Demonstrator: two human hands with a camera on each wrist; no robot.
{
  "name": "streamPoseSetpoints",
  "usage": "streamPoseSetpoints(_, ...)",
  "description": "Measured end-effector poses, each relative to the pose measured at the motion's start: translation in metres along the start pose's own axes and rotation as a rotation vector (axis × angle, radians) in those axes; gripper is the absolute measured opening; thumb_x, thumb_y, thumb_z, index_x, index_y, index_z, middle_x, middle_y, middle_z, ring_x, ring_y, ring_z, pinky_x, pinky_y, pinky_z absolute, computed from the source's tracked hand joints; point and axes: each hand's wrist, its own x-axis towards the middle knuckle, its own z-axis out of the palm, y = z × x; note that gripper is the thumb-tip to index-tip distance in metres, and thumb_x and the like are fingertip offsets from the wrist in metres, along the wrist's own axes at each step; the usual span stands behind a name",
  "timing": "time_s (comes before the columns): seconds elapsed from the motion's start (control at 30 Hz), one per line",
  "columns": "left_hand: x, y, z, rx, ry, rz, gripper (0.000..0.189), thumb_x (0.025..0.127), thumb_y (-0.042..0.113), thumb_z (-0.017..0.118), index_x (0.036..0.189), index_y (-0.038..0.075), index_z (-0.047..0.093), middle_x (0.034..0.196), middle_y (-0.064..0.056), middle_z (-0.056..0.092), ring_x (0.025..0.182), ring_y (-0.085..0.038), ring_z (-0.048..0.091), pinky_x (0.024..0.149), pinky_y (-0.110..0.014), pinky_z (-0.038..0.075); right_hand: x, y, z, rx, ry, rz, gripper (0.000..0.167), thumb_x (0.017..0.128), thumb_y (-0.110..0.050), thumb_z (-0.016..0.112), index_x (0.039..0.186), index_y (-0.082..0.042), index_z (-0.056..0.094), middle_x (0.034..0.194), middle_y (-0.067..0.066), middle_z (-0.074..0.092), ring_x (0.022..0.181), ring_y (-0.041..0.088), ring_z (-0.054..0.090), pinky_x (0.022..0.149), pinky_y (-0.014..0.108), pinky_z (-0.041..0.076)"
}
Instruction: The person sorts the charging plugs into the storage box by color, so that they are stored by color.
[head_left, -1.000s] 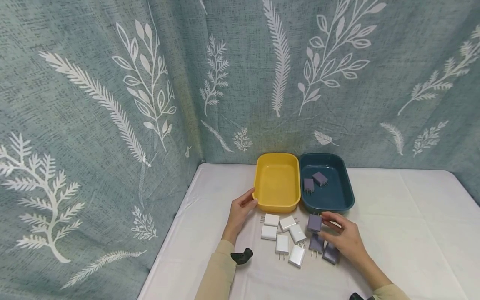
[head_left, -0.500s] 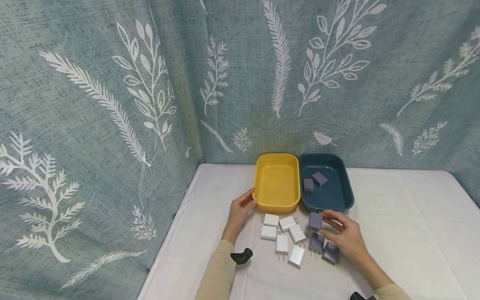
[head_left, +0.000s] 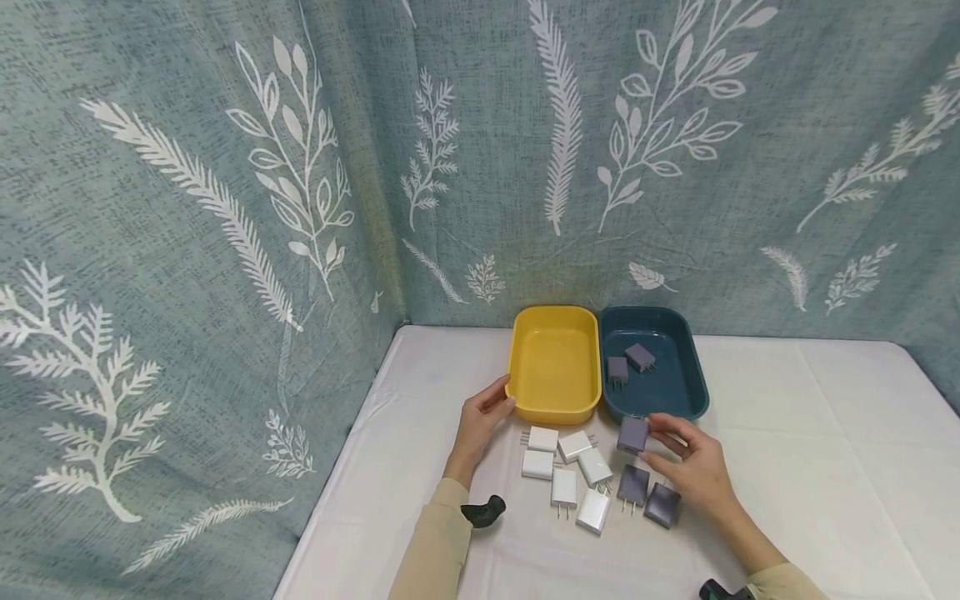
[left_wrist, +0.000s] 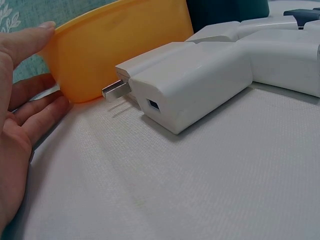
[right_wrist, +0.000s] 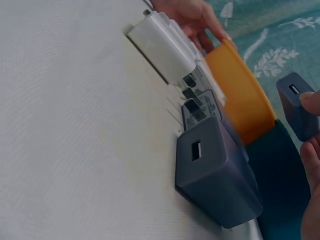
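Observation:
My right hand point(head_left: 693, 467) pinches a purple USB wall charger point(head_left: 633, 434) between thumb and fingers, held just in front of the teal tray point(head_left: 693, 367). In the right wrist view this charger point(right_wrist: 295, 105) is raised off the cloth, its port facing the camera. Two more purple chargers lie below it: one point(head_left: 633, 483) beside the white ones, another point(head_left: 663, 505) nearest my wrist. My left hand point(head_left: 480, 421) touches the left side of the yellow tray point(head_left: 555, 417), fingers loosely extended against its wall and rim. Several white chargers point(left_wrist: 195, 82) lie in front of that tray.
Inside the teal tray lie two purple chargers point(head_left: 641, 358). Both trays stand side by side near the patterned curtain point(head_left: 480, 167) at the back. White cloth point(head_left: 810, 467) covers the table. Some chargers' metal prongs point(head_left: 562, 513) stick out toward the front.
My right hand has lifted the pinched purple charger slightly, moving it up and a little to the right, away from the purple charger below. My left hand stays at the yellow tray.

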Motion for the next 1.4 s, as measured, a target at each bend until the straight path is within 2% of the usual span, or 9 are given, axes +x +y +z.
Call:
streamPoseSetpoints(0.17,0.001,0.0,0.001,-0.014,0.004,-0.008,0.052,0.092,0.016,0.067,0.14,0.002,0.051,0.146,-0.016,0.05,0.134,-0.029,0.05,0.102,-0.019,0.047,0.002,-0.004,0.0,-0.016,0.025,0.013,0.055,0.069,0.016,0.077,0.12,0.012,0.058,0.116,-0.007,0.062,0.101,-0.008,0.063,0.087,0.023,0.056)
streamPoseSetpoints(0.4,0.002,0.001,0.001,-0.015,0.003,-0.009,0.052,0.092,0.015,0.068,0.14,0.003,0.052,0.145,-0.015,0.051,0.134,-0.028,0.051,0.102,-0.018,0.047,0.007,-0.008,0.0,-0.018,0.079,0.026,0.054,0.07,0.015,0.078,0.12,0.011,0.059,0.113,-0.017,0.061,0.1,-0.009,0.063,0.087,0.019,0.055)
streamPoseSetpoints(0.5,0.002,0.001,0.001,-0.014,0.001,-0.007,0.052,0.092,0.016,0.068,0.14,0.002,0.051,0.146,-0.016,0.05,0.134,-0.03,0.05,0.102,-0.018,0.047,0.009,-0.009,-0.001,-0.023,0.104,0.019,0.053,0.069,0.015,0.078,0.119,0.011,0.059,0.113,-0.016,0.062,0.1,-0.01,0.063,0.087,0.017,0.054)
streamPoseSetpoints(0.6,0.002,0.001,0.001,-0.012,0.0,-0.004,0.052,0.092,0.014,0.067,0.14,0.001,0.05,0.146,-0.018,0.049,0.134,-0.031,0.049,0.102,-0.018,0.047,0.01,-0.011,-0.001,-0.03,0.124,0.017,0.053,0.069,0.015,0.078,0.118,0.011,0.059,0.114,-0.008,0.064,0.1,-0.01,0.063,0.087,0.016,0.054)
streamPoseSetpoints(0.77,0.002,0.002,0.001,-0.002,-0.001,-0.005,0.051,0.093,0.012,0.066,0.14,0.001,0.05,0.146,-0.017,0.049,0.135,-0.031,0.049,0.102,-0.019,0.047,0.012,-0.011,-0.001,-0.06,0.14,0.039,0.054,0.07,0.012,0.079,0.12,0.008,0.059,0.118,0.019,0.064,0.099,-0.012,0.062,0.088,0.017,0.054)
streamPoseSetpoints(0.87,0.003,0.002,0.001,-0.001,0.001,-0.012,0.052,0.092,0.015,0.067,0.14,0.002,0.051,0.146,-0.016,0.05,0.134,-0.029,0.05,0.102,-0.019,0.047,0.013,-0.01,-0.001,-0.066,0.149,0.056,0.054,0.071,0.011,0.079,0.121,0.007,0.059,0.12,0.026,0.061,0.099,-0.013,0.061,0.089,0.017,0.054)
streamPoseSetpoints(0.97,0.002,0.002,0.001,-0.005,0.008,-0.016,0.052,0.092,0.016,0.068,0.139,0.004,0.052,0.145,-0.014,0.051,0.134,-0.028,0.051,0.102,-0.019,0.047,0.014,-0.007,-0.001,-0.057,0.159,0.067,0.054,0.071,0.011,0.078,0.122,0.008,0.059,0.12,0.022,0.062,0.099,-0.012,0.062,0.089,0.019,0.054)
streamPoseSetpoints(1.17,0.001,0.001,0.001,-0.005,0.03,-0.018,0.049,0.091,0.016,0.069,0.137,0.008,0.056,0.143,-0.012,0.054,0.132,-0.027,0.053,0.101,-0.019,0.048,0.017,-0.01,0.001,-0.014,0.188,0.074,0.054,0.07,0.017,0.076,0.121,0.012,0.058,0.114,-0.001,0.064,0.099,-0.009,0.063,0.089,0.021,0.055)
streamPoseSetpoints(1.4,0.0,0.001,0.001,0.019,0.033,-0.02,0.048,0.092,0.015,0.068,0.138,0.009,0.055,0.143,-0.012,0.054,0.132,-0.026,0.053,0.102,-0.019,0.047,0.018,-0.031,0.003,-0.003,0.21,0.091,0.051,0.07,0.018,0.075,0.118,0.015,0.058,0.109,-0.003,0.065,0.096,-0.006,0.065,0.088,0.021,0.055)
